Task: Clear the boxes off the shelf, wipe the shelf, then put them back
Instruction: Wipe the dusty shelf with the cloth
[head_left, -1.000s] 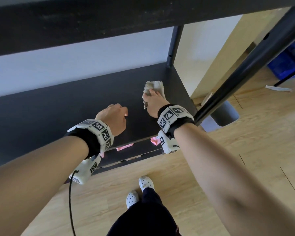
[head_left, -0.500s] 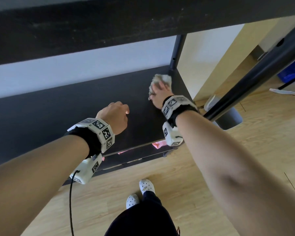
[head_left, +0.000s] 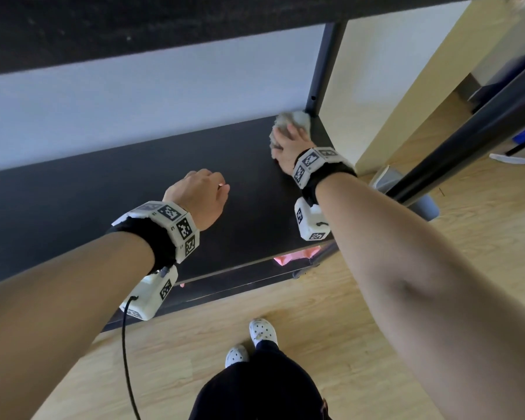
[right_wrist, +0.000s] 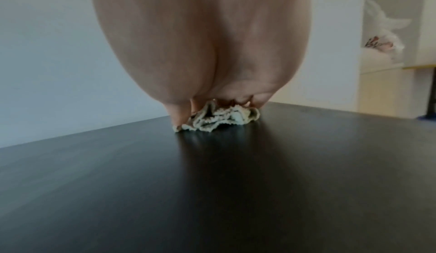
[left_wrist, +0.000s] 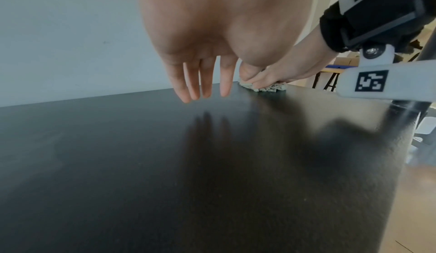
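Note:
A black shelf board (head_left: 103, 192) lies bare in front of me; no boxes are in view. My right hand (head_left: 288, 144) grips a crumpled pale cloth (head_left: 291, 121) and presses it on the shelf at its far right corner, against the back post (head_left: 322, 62). The right wrist view shows the bunched cloth (right_wrist: 219, 121) under the palm, flat on the board (right_wrist: 212, 182). My left hand (head_left: 206, 192) hovers over the middle of the shelf, holding nothing. Its fingers (left_wrist: 202, 89) hang straight, just above the surface, left of the cloth (left_wrist: 266, 88).
A dark upper shelf (head_left: 134, 25) runs close overhead. The front right post (head_left: 467, 140) slants past my right arm. Something pink (head_left: 291, 256) shows on a lower level. A grey bin (head_left: 419, 198) stands on the wood floor to the right.
My right hand has slid the cloth away from me and rightward into the far right corner. The left hand has stayed over the middle of the shelf.

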Demonstrator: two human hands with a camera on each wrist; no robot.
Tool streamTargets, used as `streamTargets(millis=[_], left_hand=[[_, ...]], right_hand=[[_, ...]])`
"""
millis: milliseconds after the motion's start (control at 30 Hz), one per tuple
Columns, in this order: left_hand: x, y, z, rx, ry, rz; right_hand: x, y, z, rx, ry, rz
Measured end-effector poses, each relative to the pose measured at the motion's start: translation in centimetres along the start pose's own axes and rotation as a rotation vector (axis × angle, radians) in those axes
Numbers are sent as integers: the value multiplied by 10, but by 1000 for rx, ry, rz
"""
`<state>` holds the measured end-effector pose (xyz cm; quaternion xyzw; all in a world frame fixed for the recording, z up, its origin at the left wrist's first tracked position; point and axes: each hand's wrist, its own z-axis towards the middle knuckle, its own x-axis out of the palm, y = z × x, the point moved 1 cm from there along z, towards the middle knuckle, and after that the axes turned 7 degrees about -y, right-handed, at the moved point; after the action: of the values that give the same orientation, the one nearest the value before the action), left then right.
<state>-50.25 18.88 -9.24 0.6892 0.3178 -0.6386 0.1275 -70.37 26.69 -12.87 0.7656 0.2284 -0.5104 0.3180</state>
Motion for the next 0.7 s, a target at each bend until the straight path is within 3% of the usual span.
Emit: streamTargets(millis=[133,200,400,500,700], left_hand=[[3,2,-3,-3,33,0],[3,4,-5,-23,23,-15],[3,9,-13,-81,16,-22],[0,14,-14,-96,24,-15],[-4,29,-18,-142,-3,-24]], right_hand=[[-11,-20,-8,189,-39,10],[-7,-9,-12,190,-8,-13],[21,62,-4,-153,107,64],[13,53,15,-211,89,39],[-16,0,33,39,17,-5]])
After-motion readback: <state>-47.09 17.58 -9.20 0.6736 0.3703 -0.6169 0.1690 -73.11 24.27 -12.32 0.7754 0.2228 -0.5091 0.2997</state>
